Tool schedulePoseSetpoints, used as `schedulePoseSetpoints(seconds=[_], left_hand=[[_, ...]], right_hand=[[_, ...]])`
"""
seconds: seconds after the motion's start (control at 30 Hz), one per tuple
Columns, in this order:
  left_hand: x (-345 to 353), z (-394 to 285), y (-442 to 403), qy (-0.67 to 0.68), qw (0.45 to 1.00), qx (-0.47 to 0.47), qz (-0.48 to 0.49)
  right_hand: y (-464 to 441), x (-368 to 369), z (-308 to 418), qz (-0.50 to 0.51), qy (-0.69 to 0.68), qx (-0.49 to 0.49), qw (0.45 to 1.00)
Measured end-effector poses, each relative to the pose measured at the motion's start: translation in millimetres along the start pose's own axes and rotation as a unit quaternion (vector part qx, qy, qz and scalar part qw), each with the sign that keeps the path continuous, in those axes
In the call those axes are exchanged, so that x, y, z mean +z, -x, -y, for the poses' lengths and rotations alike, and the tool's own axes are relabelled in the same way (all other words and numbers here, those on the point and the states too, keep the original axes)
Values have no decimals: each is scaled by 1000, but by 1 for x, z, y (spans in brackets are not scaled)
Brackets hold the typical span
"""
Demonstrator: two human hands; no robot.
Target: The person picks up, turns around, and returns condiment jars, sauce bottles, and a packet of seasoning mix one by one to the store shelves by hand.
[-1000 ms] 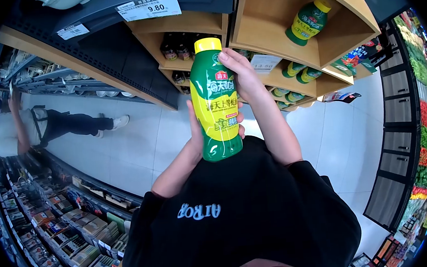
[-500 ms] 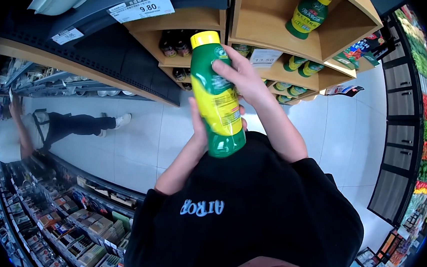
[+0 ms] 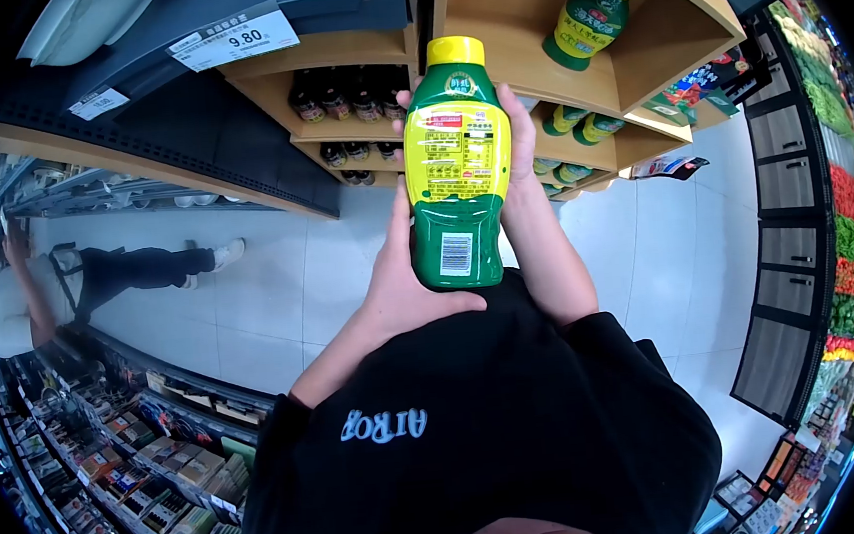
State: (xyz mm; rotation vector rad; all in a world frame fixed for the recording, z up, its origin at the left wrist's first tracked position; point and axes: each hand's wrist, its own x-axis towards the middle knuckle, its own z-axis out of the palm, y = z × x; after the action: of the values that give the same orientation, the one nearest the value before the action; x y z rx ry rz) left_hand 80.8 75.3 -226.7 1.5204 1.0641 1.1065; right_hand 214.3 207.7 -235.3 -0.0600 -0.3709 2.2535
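A green bottle [image 3: 454, 164] with a yellow cap is upright in front of my chest, its back label and barcode facing me. My left hand [image 3: 403, 279] holds its lower left side, with the thumb along the base and the other fingers hidden behind. Around the upper right side is my right hand [image 3: 518, 144], its thumb at the bottle's edge and some fingertips showing past the left side. A similar bottle [image 3: 588, 23] stands in the wooden shelf compartment [image 3: 488, 21] behind.
Dark bottles [image 3: 349, 97] and more green bottles [image 3: 581, 124] fill lower shelves. A price tag [image 3: 234, 41] hangs on the dark shelf edge at upper left. Another person [image 3: 38, 293] stands in the left aisle. Packaged goods [image 3: 152, 469] lie at lower left, vegetables [image 3: 846, 234] at right.
The bottle has been turned from its front label to its back label. My right hand has shifted from its front to its right side, and my left thumb now lies along the base.
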Motion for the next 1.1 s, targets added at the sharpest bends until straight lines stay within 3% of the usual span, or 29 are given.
schedulePoseSetpoints(seconds=[0.43, 0.67, 1.1], left_hand=[[5, 2, -12, -75, 996, 19, 35], [5, 6, -19, 9, 998, 38, 45], [1, 9, -18, 175, 982, -10, 75]], right_hand=[[4, 0, 16, 38, 56, -49, 996], [2, -4, 25, 43, 37, -48, 997], [2, -13, 26, 40, -40, -44, 997]])
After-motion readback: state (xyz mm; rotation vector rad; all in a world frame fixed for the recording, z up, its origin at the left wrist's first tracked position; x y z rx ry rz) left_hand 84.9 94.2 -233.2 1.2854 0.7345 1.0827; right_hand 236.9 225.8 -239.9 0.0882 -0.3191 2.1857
